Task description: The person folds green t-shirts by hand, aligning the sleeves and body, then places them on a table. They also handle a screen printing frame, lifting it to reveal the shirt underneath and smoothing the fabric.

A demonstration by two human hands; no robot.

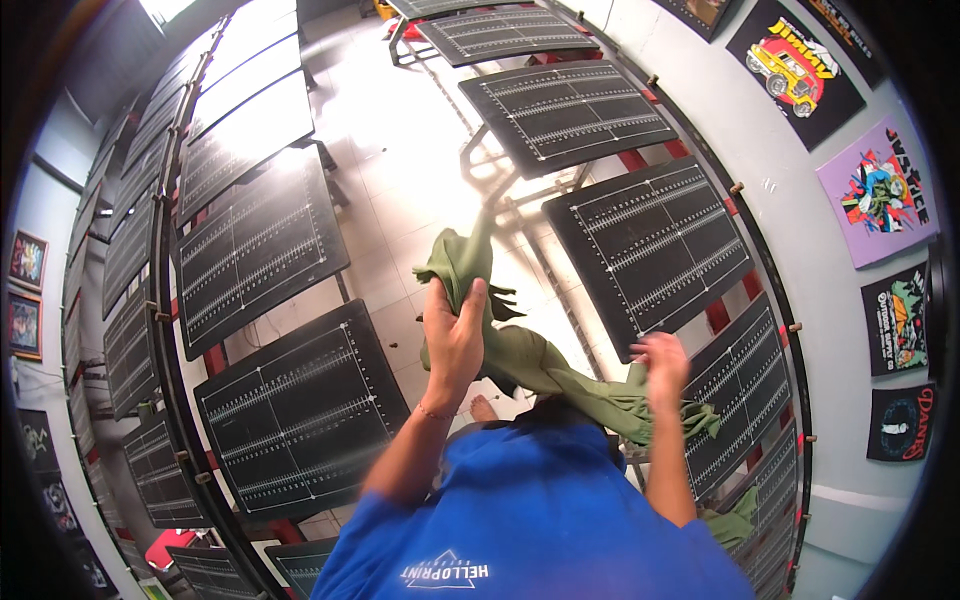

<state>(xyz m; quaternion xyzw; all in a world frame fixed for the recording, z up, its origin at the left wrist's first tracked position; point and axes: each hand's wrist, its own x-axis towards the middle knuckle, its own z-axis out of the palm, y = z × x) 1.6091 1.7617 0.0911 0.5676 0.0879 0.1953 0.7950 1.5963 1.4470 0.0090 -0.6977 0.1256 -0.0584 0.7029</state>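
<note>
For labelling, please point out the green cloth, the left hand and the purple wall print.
Green cloth (528, 358), head view: its drooping middle.
Left hand (453, 342), head view: its back.
Purple wall print (880, 195), head view: printed centre.

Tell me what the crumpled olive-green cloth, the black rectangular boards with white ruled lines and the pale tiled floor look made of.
Olive-green cloth: soft, matte fabric, by its loose folds; knit or woven is unclear.
Black boards: rigid, smooth sheet, flat without sag; perhaps plastic or coated wood.
Pale tiled floor: probably glazed ceramic, by its joint lines and glare.
</note>
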